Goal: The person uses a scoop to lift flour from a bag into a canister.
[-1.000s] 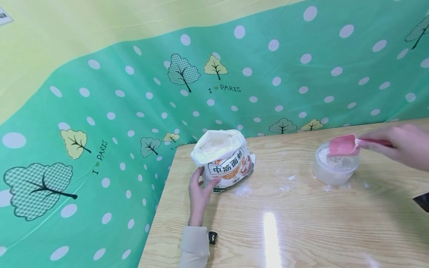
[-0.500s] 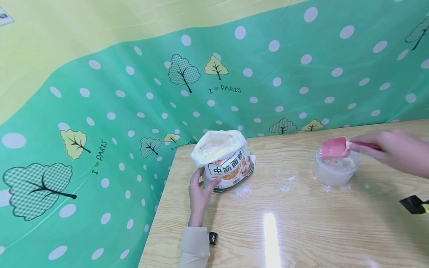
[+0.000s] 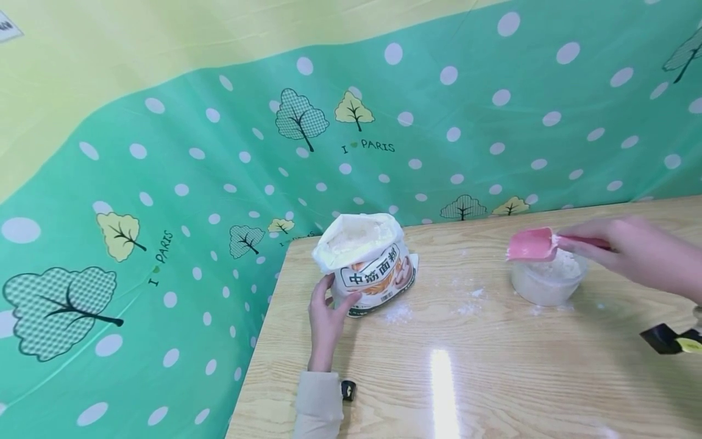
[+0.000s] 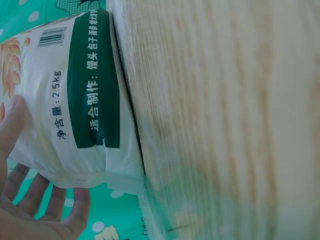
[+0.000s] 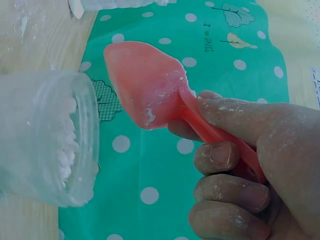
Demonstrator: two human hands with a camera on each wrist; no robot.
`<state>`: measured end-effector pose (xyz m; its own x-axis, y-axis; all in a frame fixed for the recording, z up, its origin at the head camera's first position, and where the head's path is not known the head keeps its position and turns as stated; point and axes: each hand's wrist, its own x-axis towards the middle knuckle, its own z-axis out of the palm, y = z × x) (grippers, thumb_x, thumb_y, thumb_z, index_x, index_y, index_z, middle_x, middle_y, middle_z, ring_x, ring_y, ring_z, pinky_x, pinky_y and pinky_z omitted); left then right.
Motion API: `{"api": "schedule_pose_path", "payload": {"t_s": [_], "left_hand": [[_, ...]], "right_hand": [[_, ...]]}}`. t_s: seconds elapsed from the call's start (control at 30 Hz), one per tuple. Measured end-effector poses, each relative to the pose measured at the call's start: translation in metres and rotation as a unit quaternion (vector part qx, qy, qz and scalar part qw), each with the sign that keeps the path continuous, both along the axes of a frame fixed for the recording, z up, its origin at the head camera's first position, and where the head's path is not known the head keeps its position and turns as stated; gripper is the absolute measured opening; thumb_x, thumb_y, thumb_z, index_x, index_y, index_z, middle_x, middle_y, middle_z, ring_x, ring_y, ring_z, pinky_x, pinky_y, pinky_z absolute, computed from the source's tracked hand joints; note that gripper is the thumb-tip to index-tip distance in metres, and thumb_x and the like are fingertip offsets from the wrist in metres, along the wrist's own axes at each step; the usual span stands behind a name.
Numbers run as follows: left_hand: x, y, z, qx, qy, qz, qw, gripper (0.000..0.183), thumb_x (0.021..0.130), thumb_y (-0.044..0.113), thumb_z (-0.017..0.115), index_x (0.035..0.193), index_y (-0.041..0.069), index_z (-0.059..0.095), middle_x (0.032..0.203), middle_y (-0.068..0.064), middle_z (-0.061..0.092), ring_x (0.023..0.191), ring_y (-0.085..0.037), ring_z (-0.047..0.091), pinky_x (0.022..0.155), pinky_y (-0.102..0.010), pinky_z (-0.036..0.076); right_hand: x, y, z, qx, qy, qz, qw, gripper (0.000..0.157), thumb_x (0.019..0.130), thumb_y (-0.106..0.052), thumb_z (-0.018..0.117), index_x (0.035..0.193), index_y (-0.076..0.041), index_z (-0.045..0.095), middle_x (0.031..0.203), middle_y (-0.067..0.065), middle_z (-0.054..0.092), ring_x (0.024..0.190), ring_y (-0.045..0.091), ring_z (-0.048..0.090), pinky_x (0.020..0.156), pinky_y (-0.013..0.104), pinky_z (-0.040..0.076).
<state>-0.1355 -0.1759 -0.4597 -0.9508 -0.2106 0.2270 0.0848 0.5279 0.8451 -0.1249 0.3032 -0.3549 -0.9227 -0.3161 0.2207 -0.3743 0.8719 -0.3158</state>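
A pink scoop (image 3: 531, 245) is in my right hand (image 3: 620, 247), the fingers curled round its handle. Its bowl is over the left rim of a clear round tub (image 3: 548, 286) in the head view. White flour (image 5: 66, 145) shows inside the tub in the right wrist view, and flour dusts my fingers. At the left, my left hand (image 3: 327, 314) holds the lower left side of an open flour bag (image 3: 378, 274). My thumb (image 4: 11, 125) lies on the bag's front, with the other fingers round its side. More flour shows in the bag's mouth.
Spilled flour (image 3: 398, 313) marks the wooden table (image 3: 493, 378) between bag and tub. A green and yellow printed cloth (image 3: 230, 152) hangs behind and to the left. Small black devices sit by both wrists, the right one (image 3: 660, 338) with a yellow mark.
My right hand has moved left with the scoop, from above the middle of the tub to its left rim. My left hand and the flour bag have stayed put.
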Motion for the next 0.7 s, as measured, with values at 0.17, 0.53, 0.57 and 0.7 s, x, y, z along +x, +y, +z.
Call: {"api": "schedule_pose_path", "payload": {"t_s": [0.17, 0.53, 0.57, 0.7], "left_hand": [[0.000, 0.001, 0.001, 0.007, 0.000, 0.002, 1.0000, 0.069, 0.077, 0.035, 0.085, 0.137, 0.015, 0.056, 0.138, -0.007, 0.057, 0.130, -0.027, 0.051, 0.100, -0.047, 0.051], [0.001, 0.002, 0.002, 0.009, -0.016, 0.004, 0.9998, 0.070, 0.077, 0.036, 0.084, 0.138, 0.016, 0.055, 0.140, -0.005, 0.056, 0.132, -0.024, 0.050, 0.103, -0.046, 0.050], [0.001, 0.002, 0.002, 0.010, -0.016, 0.005, 0.9998, 0.071, 0.077, 0.036, 0.084, 0.138, 0.016, 0.055, 0.140, -0.005, 0.056, 0.132, -0.024, 0.050, 0.103, -0.046, 0.049], [0.001, 0.002, 0.002, 0.012, -0.017, 0.006, 0.9998, 0.071, 0.077, 0.036, 0.085, 0.138, 0.016, 0.055, 0.140, -0.005, 0.056, 0.132, -0.024, 0.050, 0.103, -0.045, 0.049]], "right_hand": [[0.000, -0.006, -0.007, -0.005, 0.032, 0.028, 0.999, 0.022, 0.088, -0.013, 0.074, 0.110, -0.009, 0.076, 0.101, 0.007, 0.076, 0.086, 0.023, 0.071, 0.067, 0.036, 0.059], [0.005, -0.030, -0.017, -0.030, 0.002, 0.049, 0.998, 0.023, 0.090, -0.016, 0.073, 0.112, -0.011, 0.075, 0.108, 0.008, 0.074, 0.101, 0.032, 0.069, 0.080, 0.052, 0.058], [0.006, -0.032, -0.017, -0.030, 0.002, 0.051, 0.998, 0.022, 0.090, -0.016, 0.073, 0.112, -0.012, 0.075, 0.108, 0.006, 0.074, 0.101, 0.032, 0.069, 0.080, 0.052, 0.058], [0.006, -0.040, -0.018, -0.023, 0.031, 0.063, 0.997, 0.021, 0.087, -0.013, 0.075, 0.108, -0.016, 0.076, 0.101, -0.004, 0.073, 0.094, 0.023, 0.070, 0.079, 0.046, 0.059]]}}
